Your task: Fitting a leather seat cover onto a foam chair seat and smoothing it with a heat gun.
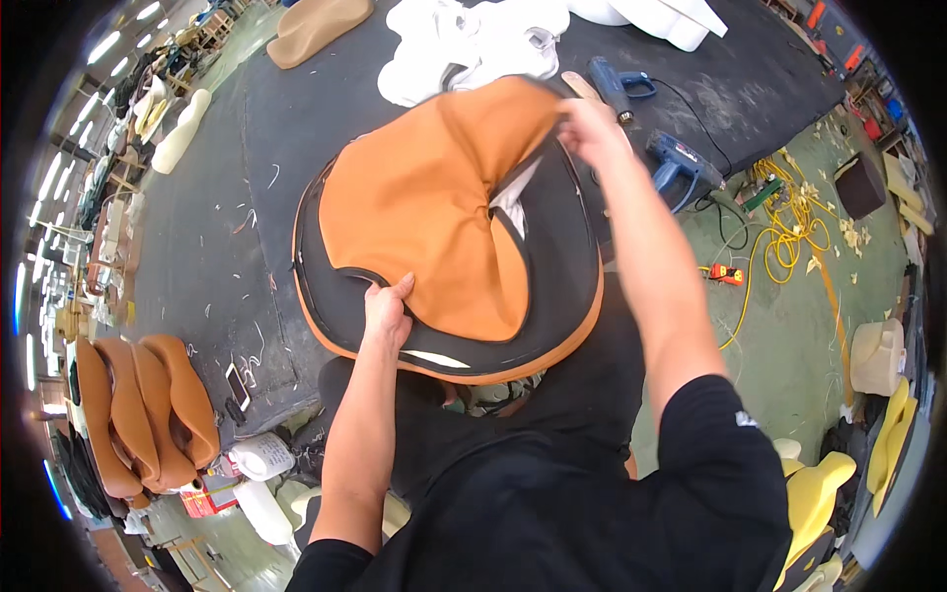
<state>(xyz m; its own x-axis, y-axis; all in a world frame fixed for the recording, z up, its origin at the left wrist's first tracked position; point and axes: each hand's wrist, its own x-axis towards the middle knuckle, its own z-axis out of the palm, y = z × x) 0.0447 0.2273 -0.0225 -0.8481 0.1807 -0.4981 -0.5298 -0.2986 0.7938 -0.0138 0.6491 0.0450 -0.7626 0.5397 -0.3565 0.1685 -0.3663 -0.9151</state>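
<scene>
Workshop with green floor (789, 321) at right, black-topped counter (197, 257) ahead. Orange upholstery cover (414, 217) with black border (566, 261) at counter's near edge, partly over person's lap; white material (511, 199) showing in fold. Left hand (388, 314): fingers curled closed on orange panel's lower-left edge, thumb on top. Right hand (595, 133): fingers bunched tight around upper-right edge, slightly blurred. Blue heat gun (614, 89) and second heat gun (679, 158) right of cover; white moulded pieces (464, 49) beyond; brown curved cushions (138, 414) lower left.
</scene>
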